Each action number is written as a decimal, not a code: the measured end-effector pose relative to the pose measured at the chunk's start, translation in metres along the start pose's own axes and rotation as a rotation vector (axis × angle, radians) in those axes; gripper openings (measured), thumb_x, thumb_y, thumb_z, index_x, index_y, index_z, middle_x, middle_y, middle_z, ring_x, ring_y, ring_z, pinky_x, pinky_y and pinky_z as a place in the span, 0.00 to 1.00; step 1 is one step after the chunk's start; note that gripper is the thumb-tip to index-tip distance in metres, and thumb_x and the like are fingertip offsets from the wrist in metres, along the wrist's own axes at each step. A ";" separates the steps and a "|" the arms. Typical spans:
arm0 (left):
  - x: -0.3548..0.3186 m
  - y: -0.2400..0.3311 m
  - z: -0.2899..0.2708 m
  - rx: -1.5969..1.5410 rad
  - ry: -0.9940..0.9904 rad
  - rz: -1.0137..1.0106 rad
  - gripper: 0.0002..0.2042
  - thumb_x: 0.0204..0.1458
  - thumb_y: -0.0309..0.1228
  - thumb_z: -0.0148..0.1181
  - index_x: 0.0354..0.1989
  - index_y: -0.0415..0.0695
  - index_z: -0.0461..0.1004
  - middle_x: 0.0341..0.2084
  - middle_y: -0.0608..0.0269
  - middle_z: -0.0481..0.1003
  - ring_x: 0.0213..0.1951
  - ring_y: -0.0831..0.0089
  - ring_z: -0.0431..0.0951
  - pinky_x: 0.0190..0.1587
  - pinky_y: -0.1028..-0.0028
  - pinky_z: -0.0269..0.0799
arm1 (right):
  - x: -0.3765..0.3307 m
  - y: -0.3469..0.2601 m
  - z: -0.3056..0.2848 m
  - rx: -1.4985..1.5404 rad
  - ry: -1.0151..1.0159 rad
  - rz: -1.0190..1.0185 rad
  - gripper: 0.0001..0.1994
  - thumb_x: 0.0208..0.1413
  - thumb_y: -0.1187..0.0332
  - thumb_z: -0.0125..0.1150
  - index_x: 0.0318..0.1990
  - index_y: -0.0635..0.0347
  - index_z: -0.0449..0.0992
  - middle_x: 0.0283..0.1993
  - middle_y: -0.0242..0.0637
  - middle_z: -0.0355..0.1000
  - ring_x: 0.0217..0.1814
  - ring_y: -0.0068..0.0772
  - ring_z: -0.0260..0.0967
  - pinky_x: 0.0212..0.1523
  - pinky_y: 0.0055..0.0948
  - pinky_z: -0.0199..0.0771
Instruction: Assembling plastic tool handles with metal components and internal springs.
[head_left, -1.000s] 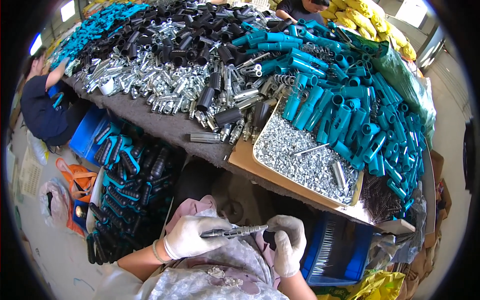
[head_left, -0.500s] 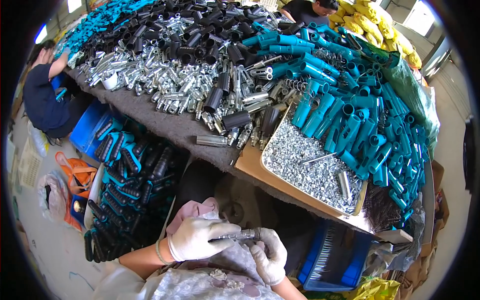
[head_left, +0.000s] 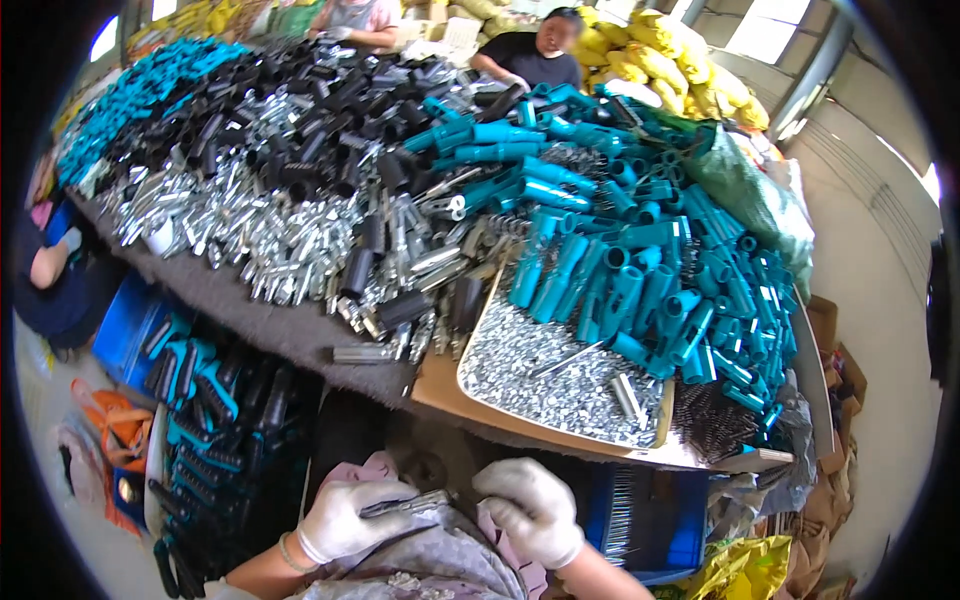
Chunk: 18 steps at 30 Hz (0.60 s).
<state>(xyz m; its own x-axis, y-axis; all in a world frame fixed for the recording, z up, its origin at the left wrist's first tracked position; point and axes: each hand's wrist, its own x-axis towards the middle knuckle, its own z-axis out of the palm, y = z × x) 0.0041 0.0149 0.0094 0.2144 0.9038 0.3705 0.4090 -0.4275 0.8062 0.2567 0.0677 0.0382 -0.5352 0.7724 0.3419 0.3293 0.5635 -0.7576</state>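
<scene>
My left hand (head_left: 350, 520), in a white glove, grips a slim silvery metal rod-like part (head_left: 408, 503) low in front of my body. My right hand (head_left: 530, 510), gloved in white too, is a short way to the right of that part and apart from it. Its fingers curl in toward the thumb, and whether something small sits between them is hidden. Beneath both hands lies my patterned grey apron (head_left: 440, 555). Beyond them, on the table's near edge, stands a tray of small metal bits (head_left: 530, 385), with a thin metal rod and a short metal tube on top.
Teal plastic housings (head_left: 630, 290) heap up right of centre, metal parts (head_left: 240, 230) and black sleeves (head_left: 330, 110) to the left. Black-and-teal handles (head_left: 210, 410) fill a container at lower left. A blue bin (head_left: 685, 520) stands at lower right. Co-workers (head_left: 540, 55) sit around the table.
My view has tilted up, showing more of the far side. My right hand has come away from the metal part, which stays in my left hand.
</scene>
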 end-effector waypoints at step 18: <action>-0.011 0.011 0.002 0.079 -0.047 -0.178 0.16 0.38 0.29 0.72 0.39 0.44 0.82 0.34 0.57 0.82 0.36 0.57 0.81 0.44 0.65 0.76 | 0.115 0.015 -0.119 -0.570 0.731 0.227 0.15 0.47 0.67 0.69 0.39 0.64 0.73 0.34 0.44 0.72 0.33 0.39 0.73 0.38 0.36 0.73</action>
<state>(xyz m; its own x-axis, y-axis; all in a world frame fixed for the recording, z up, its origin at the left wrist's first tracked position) 0.0081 0.0000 0.0128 0.1733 0.9639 0.2020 0.5124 -0.2634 0.8173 0.2929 0.2004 0.1324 0.1433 0.7638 0.6293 0.7983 0.2866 -0.5297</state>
